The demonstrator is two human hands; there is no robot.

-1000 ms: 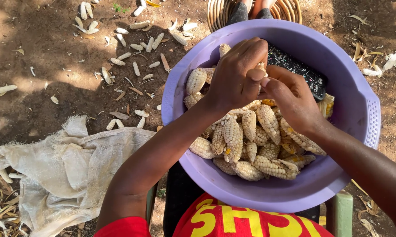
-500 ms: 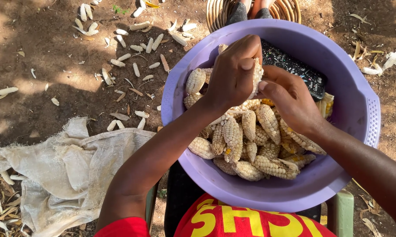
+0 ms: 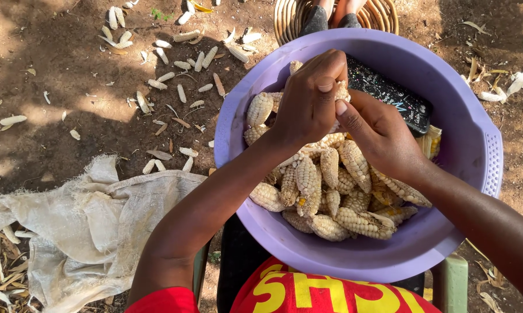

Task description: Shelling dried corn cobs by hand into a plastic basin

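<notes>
Left hand point(image 3: 309, 98) was clamped on a maize cob point(image 3: 342, 93), right hand point(image 3: 380, 130) pressed against it; kernels could be flung past the purple basin point(image 3: 476, 168); the dark phone point(image 3: 389, 93) beside them risked being struck.

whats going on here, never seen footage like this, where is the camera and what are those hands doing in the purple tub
There is no machine here. The one picture comes from a camera worn on a person's head, looking straight down, so the two bare arms coming up from the bottom are that person's own.

The round purple basin sits on their lap and holds a heap of dried maize cobs. A dark flat phone-like object lies against its far wall.

The left hand is closed over a single cob held above the heap, and the right hand meets it there, thumb pressed against that cob. Most of it is hidden by the fingers.

On the dirt ground to the left lie many bare stripped cobs and a crumpled pale sack. A woven basket shows at the top edge.
</notes>
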